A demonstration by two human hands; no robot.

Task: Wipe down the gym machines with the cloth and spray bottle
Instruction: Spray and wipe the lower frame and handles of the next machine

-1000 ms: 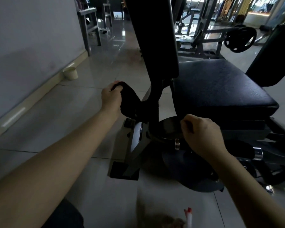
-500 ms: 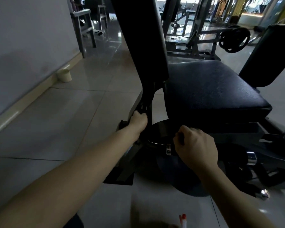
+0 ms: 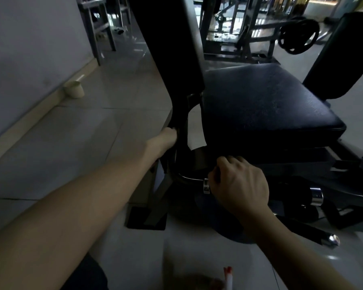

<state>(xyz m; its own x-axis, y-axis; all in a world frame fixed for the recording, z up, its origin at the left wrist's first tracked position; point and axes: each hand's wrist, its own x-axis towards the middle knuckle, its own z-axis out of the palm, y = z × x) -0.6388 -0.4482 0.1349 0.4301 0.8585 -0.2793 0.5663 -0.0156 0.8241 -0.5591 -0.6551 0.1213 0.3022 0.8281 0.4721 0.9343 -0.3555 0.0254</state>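
Left hand [image 3: 166,140]: reaching behind the machine's post [image 3: 181,130]; its fingers are hiding, so I cannot tell its grip.
Cloth: too dark to see; probably wiping back there.
Right hand [image 3: 239,185]: curling tight round the curved bar [image 3: 189,178] under the seat pad [image 3: 260,105], likely steadying the person.
Spray bottle [image 3: 291,278]: its red tip is peeking in at the bottom edge.
Room: the floor [image 3: 82,143] is giving space on the left; the seat pad's edge is crowding the right.

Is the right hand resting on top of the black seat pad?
No, the right hand grips the curved frame bar beneath the seat pad.
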